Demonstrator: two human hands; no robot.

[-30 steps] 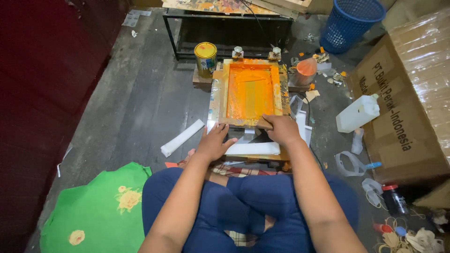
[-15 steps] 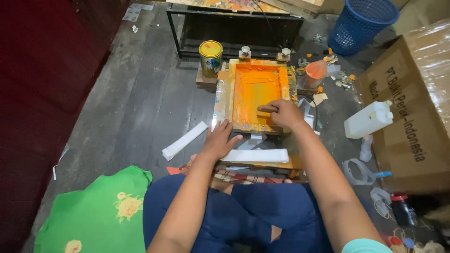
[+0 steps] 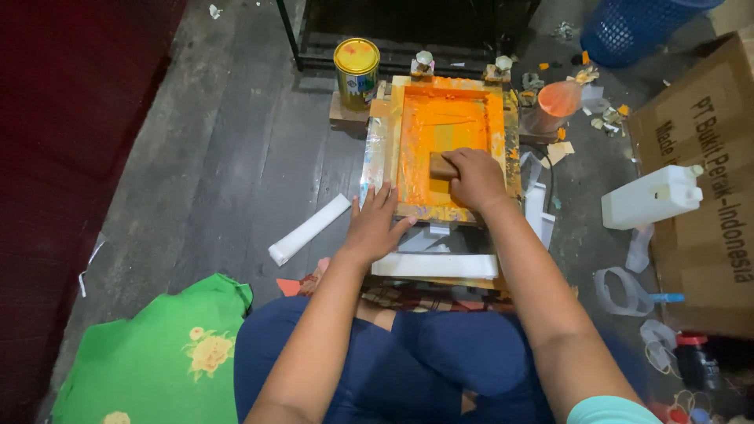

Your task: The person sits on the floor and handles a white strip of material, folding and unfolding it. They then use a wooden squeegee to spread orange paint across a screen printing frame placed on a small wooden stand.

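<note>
A wooden printing screen frame (image 3: 396, 149) covered in orange ink lies flat on the floor in front of my crossed legs. My right hand (image 3: 474, 179) grips a wooden squeegee (image 3: 441, 166) that rests on the orange mesh inside the frame, near its middle. My left hand (image 3: 375, 222) presses flat, fingers spread, on the frame's near left corner. A white board (image 3: 433, 266) lies just below the frame, close to my knees.
A yellow-lidded paint can (image 3: 356, 72) stands left of the frame's far end. An orange cup (image 3: 554, 106), a white jug (image 3: 650, 196), a cardboard box (image 3: 707, 188) and a blue basket (image 3: 636, 27) sit right. A white strip (image 3: 309, 228) and green cloth (image 3: 157, 353) lie left.
My right hand has moved from the frame's near edge up into the middle of the orange screen with the squeegee. My left hand has shifted up onto the frame's near left corner.
</note>
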